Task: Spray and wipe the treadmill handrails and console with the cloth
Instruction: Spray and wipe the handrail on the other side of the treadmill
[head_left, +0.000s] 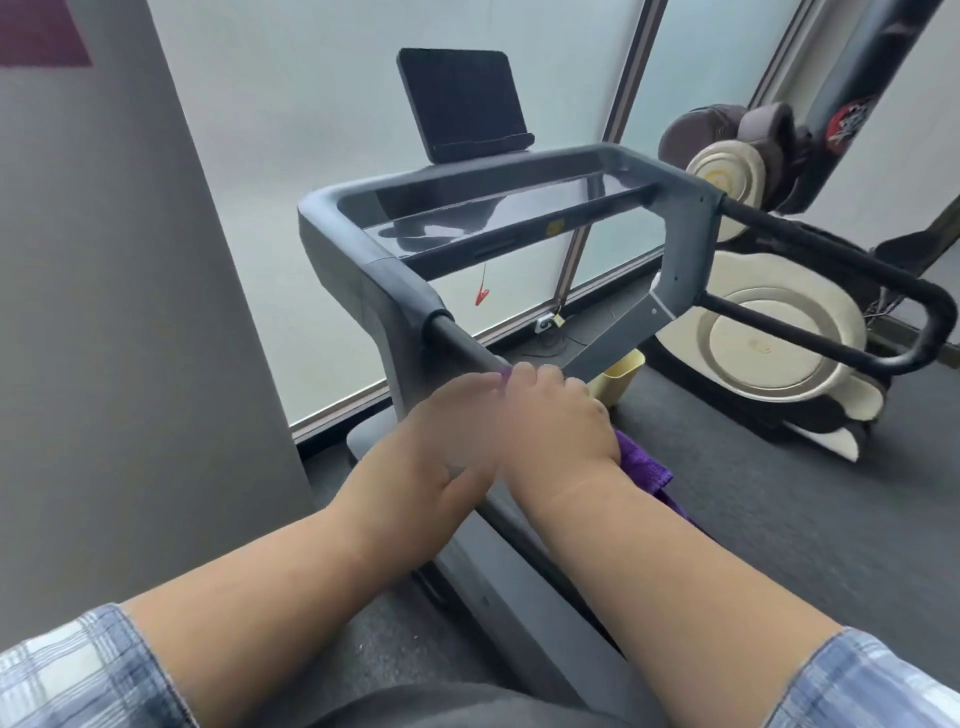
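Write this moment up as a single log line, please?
step: wiping left handrail | right hand: grips purple cloth on rail | left hand: on rail beside it | console: untouched

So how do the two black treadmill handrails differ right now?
The near black handrail has both hands on it: the right hand grips a purple cloth round it, and the left hand rests on the bar beside it. The far black handrail is bare and untouched, its whole loop showing. Both are dark round bars running from the grey console frame.
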